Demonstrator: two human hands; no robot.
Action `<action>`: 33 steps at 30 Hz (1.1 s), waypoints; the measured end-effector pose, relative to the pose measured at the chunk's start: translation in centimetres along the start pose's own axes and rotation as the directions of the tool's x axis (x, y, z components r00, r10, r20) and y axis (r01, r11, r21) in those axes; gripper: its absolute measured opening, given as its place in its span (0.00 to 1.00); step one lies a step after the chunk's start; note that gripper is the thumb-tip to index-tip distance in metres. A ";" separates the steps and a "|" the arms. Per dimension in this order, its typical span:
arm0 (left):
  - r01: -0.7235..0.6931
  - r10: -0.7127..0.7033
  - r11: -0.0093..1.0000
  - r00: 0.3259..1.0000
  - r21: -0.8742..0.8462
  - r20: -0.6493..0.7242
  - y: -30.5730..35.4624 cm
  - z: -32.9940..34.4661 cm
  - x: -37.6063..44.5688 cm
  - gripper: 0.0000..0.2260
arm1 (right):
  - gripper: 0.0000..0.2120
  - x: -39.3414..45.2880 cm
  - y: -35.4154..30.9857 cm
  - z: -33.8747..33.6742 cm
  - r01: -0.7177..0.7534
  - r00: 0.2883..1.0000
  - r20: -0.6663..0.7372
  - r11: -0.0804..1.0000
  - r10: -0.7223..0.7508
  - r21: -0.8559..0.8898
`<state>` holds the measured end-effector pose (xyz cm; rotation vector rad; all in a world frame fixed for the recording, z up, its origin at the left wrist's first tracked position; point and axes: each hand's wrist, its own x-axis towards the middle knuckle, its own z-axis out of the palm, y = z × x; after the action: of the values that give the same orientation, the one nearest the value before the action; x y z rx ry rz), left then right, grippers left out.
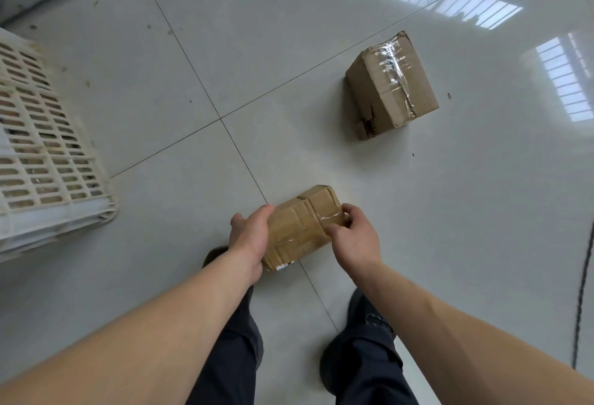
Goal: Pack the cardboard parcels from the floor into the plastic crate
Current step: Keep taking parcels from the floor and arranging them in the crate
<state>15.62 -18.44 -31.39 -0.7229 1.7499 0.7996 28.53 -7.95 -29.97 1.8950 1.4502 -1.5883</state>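
Observation:
A small taped cardboard parcel [302, 227] is between both my hands, low over the tiled floor in front of my feet. My left hand [249, 237] grips its left side, fingers wrapped round the far edge. My right hand [352, 234] pinches its right end with thumb and curled fingers. A larger cardboard parcel [390, 86], sealed with clear tape and torn at one corner, lies on the floor further away to the right. The white slatted plastic crate [48, 160] stands at the left edge, with brown shapes showing through its slats.
The floor is glossy grey tile [193, 67] with window reflections at the top right. My dark-trousered legs and shoes [363, 350] are below the held parcel. A dark cable [580, 301] runs down the right edge. A wall base crosses the top left corner.

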 end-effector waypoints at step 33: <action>-0.191 0.202 0.979 0.960 -0.072 0.194 11.8 -9.2 -15.3 0.19 | 0.21 -11.2 -17.0 -2.2 0.179 0.980 -0.112 0.975 -0.164 0.131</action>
<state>5.64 -17.28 -12.47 -0.4879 1.6389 1.0211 17.30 -4.18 -13.27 2.0005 1.6228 -1.7367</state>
